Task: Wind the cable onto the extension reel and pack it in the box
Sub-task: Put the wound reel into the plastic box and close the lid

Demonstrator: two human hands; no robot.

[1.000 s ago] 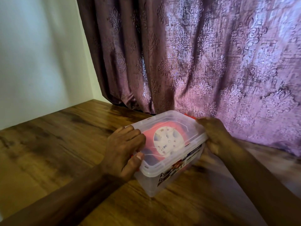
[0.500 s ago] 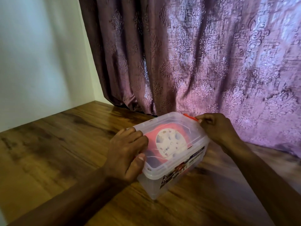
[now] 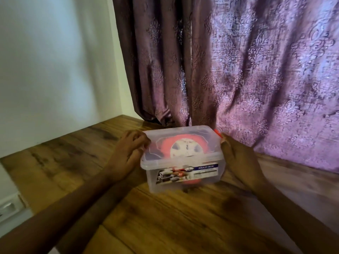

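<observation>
Reel, seemingly plastic, inside clear box

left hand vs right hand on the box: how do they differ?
The left hand sits at the box's left end, fingers curled at the lid edge; the right hand lies flatter along the right end wall. An orange latch shows just above the right hand; none is visible by the left. Both touch the closed box, reel inside.

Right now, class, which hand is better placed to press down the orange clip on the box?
Right hand: it rests against the box end just below the orange clip; the left hand is at the opposite end.
</observation>
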